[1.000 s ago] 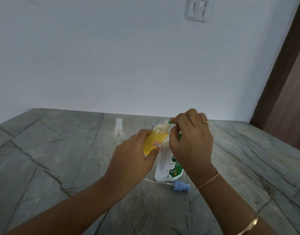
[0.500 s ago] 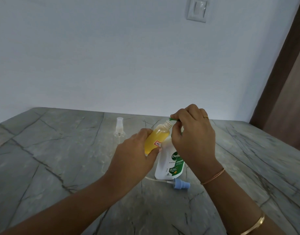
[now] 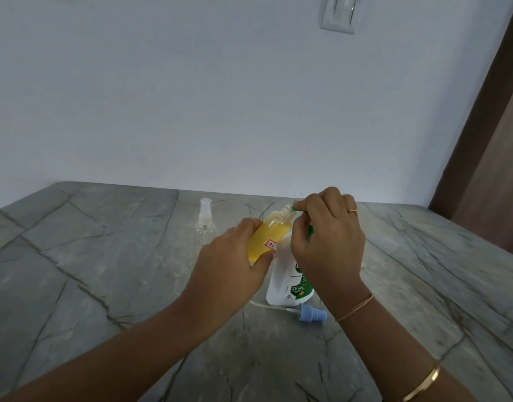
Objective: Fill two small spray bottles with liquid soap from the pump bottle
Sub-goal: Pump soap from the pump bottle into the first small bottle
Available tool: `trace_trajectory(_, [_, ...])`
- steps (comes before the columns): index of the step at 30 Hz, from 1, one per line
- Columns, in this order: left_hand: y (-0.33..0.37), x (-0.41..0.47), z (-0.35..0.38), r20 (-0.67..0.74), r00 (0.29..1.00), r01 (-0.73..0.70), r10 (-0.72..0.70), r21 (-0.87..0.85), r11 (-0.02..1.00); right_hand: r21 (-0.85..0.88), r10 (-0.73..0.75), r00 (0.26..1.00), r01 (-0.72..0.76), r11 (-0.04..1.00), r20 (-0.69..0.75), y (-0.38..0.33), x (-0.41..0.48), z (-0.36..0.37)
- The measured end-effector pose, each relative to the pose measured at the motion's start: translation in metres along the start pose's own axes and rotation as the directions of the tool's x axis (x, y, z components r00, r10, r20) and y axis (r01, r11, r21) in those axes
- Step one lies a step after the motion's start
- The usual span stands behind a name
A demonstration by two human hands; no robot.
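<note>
My left hand (image 3: 230, 262) grips a small spray bottle (image 3: 268, 237) with orange-yellow liquid, tilted with its open neck toward the green pump nozzle. The white pump bottle (image 3: 287, 282) with a green label stands on the table behind it. My right hand (image 3: 328, 236) curls round the green pump head, its fingertips at the nozzle tip, which meets the small bottle's mouth. A second small spray bottle (image 3: 205, 224), clear with its sprayer fitted, stands upright to the left. A blue sprayer cap (image 3: 310, 312) with its dip tube lies on the table in front of the pump bottle.
The grey veined stone table (image 3: 104, 271) runs back to a white wall. A light switch (image 3: 338, 13) sits high on the wall. A brown door frame (image 3: 487, 126) stands at the right.
My right hand has risen a little on the pump head. The small bottle stays tilted at the nozzle in my left hand.
</note>
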State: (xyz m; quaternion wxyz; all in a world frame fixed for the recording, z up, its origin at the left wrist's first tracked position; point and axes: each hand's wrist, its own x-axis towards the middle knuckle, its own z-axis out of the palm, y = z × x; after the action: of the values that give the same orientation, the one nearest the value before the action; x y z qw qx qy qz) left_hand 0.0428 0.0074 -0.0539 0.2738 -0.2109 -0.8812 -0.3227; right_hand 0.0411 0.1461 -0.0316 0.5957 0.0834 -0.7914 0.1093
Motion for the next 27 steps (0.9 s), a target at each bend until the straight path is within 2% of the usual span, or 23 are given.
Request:
trace_trajectory(9, [0.000,-0.001,0.002,-0.009,1.000,-0.013,0.013,-0.006,1.000,0.023,0.018,0.998,-0.020,1.000,0.058,0.003,0.013,-0.008])
trace_trajectory(17, [-0.001,0.001,0.000,-0.015,1.000,-0.005,0.005,-0.013,1.000,0.007,-0.009,1.000,0.009,1.000,0.012,0.001,0.006,-0.003])
trace_trajectory(27, [0.000,0.000,0.001,-0.009,1.000,-0.011,0.010,-0.024,1.000,-0.001,-0.011,0.998,0.011,1.000,0.054,0.000,0.008,-0.005])
